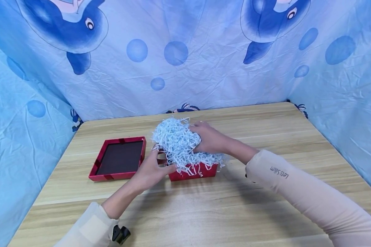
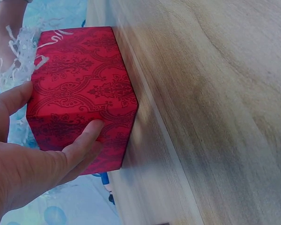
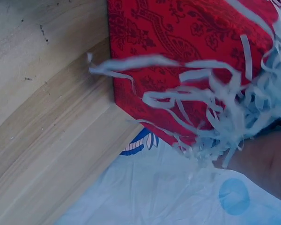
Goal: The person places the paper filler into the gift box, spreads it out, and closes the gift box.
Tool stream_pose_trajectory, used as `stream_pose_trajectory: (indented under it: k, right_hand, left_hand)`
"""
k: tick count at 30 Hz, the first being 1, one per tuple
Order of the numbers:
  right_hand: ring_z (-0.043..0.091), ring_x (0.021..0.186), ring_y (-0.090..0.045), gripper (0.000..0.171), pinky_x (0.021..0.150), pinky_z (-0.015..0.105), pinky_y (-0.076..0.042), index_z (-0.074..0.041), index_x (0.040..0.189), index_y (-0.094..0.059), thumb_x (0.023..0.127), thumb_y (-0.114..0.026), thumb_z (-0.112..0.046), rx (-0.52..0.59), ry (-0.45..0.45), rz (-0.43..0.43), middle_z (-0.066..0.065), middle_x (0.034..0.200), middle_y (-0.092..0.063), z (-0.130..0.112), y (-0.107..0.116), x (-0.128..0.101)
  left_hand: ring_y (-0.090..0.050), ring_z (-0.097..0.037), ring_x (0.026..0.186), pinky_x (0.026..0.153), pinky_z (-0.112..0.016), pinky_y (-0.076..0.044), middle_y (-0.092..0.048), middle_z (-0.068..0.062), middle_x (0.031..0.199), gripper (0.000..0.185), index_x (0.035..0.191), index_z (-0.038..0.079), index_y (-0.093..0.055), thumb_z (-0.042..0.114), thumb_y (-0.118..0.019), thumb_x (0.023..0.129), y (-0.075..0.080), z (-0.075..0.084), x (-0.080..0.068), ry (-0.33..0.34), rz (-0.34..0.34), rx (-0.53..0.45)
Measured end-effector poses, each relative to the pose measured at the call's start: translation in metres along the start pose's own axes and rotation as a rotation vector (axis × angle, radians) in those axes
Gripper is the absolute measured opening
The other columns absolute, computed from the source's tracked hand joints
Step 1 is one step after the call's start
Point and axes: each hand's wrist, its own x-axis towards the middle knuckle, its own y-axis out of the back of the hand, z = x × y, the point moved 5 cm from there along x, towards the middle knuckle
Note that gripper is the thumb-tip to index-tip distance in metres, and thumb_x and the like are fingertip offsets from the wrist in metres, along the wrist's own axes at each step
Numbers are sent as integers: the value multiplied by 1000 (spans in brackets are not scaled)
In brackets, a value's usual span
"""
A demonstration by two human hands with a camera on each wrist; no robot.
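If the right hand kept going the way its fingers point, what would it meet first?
The right hand points left into the heap of shredded paper it already presses, so more paper comes first. Beyond that, probably the red lid, though depth is unclear.
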Motion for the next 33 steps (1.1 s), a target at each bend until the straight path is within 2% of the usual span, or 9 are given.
stream_pose_trajectory:
  k: [3,9,12,17,23,28,33]
  right_hand:
    - [37,141,-26,70,111,57,-24,-6,139,-49,77,-81,-14,-61,-3,-35,18,148,-39,-2,-5,-1]
    - [38,139,-29,66,108,61,-26,-6,138,-49,80,-78,-16,-177,18,-77,18,147,-39,-5,-10,-1]
    - [40,141,-23,68,109,65,-20,-9,141,-46,82,-77,-21,-192,-5,-96,17,151,-34,-6,-10,-2]
    - [42,144,-10,80,110,67,-7,-17,151,-31,86,-71,-39,-181,-46,-99,13,158,-18,-7,-8,-6]
    - [38,146,0,83,110,67,-2,-23,155,-17,90,-52,-61,-200,17,-55,10,161,-8,-10,-6,-10]
    - [34,146,8,77,108,69,0,-27,156,-9,95,-38,-63,-251,71,-2,7,162,-1,-12,-6,-12]
    - [25,146,13,72,108,68,4,-35,154,0,96,-32,-63,-294,122,-38,-3,161,10,-16,-12,-13]
  left_hand:
    - [-45,-31,127,93,-44,-50,-41,-6,143,84,148,26,-23,28,-76,83,1,1,1,-30,3,5]
    - [-42,-31,129,97,-47,-47,-35,-2,146,89,150,33,-17,30,-76,84,1,2,3,-92,-11,-5]
    - [-41,-30,129,99,-48,-45,-34,-2,147,89,150,32,-16,31,-76,84,1,1,3,-99,-15,-6]
    - [-40,-29,129,100,-49,-44,-32,-1,148,92,150,33,-14,31,-77,83,2,0,3,-103,-9,3]
    - [-41,-29,130,99,-48,-45,-36,-3,146,92,151,30,-15,29,-77,83,1,-1,2,-65,-3,18]
    - [-39,-29,130,102,-49,-42,-36,-3,146,90,150,29,-17,27,-77,83,2,0,2,-60,-5,15]
    - [-39,-30,132,102,-50,-41,-34,-3,148,92,152,30,-13,27,-76,84,2,0,2,-98,-14,2]
